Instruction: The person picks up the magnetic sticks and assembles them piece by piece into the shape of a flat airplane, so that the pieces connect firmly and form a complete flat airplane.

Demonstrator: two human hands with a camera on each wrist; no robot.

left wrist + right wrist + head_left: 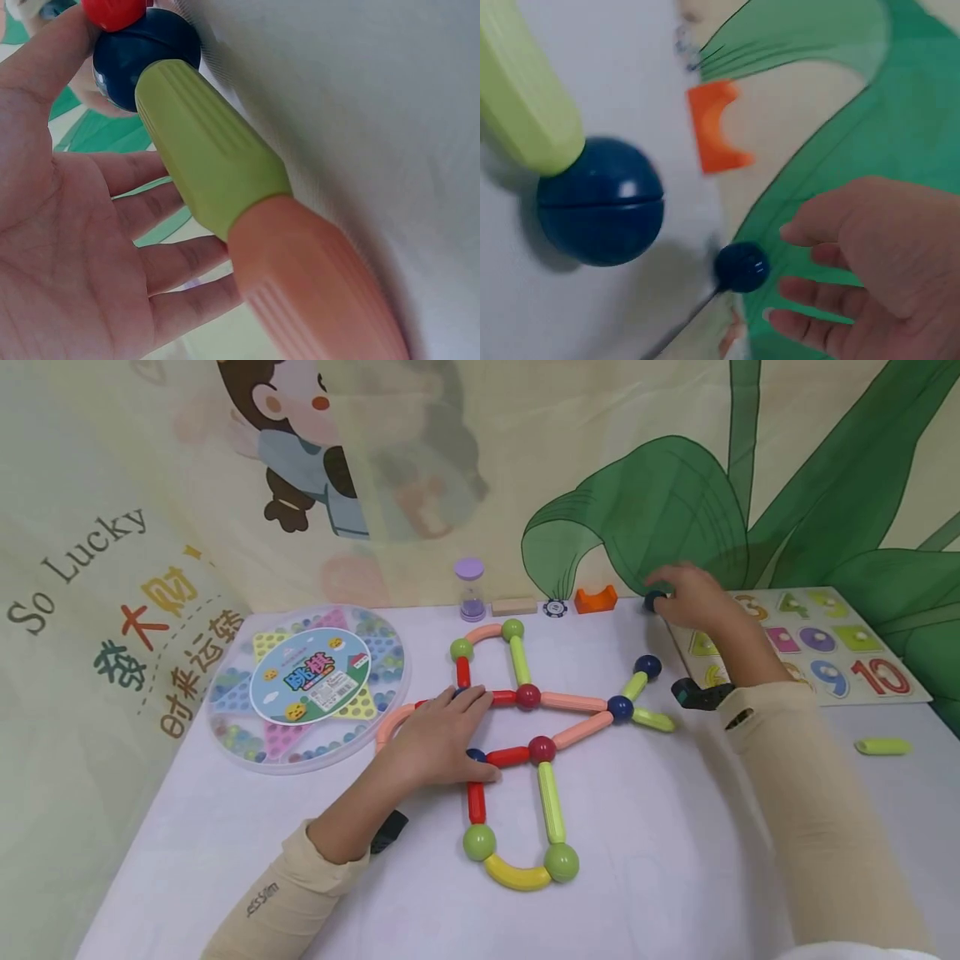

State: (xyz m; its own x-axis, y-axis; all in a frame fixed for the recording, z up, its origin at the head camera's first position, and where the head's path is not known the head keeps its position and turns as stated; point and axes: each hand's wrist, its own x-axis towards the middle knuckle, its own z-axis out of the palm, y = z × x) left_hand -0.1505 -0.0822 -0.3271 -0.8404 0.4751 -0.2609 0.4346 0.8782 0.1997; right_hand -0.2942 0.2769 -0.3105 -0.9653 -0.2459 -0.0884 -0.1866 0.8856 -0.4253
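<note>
A figure of magnetic sticks and balls lies flat on the white table. My left hand point(442, 739) rests over its left part with fingers extended, touching the red sticks and hiding part of the dark blue balls there. In the left wrist view, the fingers lie beside a yellow-green stick point(214, 146) and a dark blue ball point(146, 56). At the back right, my right hand point(697, 602) is at a loose dark blue ball point(655, 602); the right wrist view shows a gap between its fingers and that ball point(742, 267). Another blue ball point(648, 667) ends a yellow-green stick point(636, 685).
A Chinese checkers set point(232, 747) lies at the left. Along the back stand an hourglass point(470, 593), a wooden block point(513, 607), a chip point(555, 608) and an orange block point(596, 600). A number board point(837, 652) lies under the right forearm, near a loose yellow-green stick point(883, 747).
</note>
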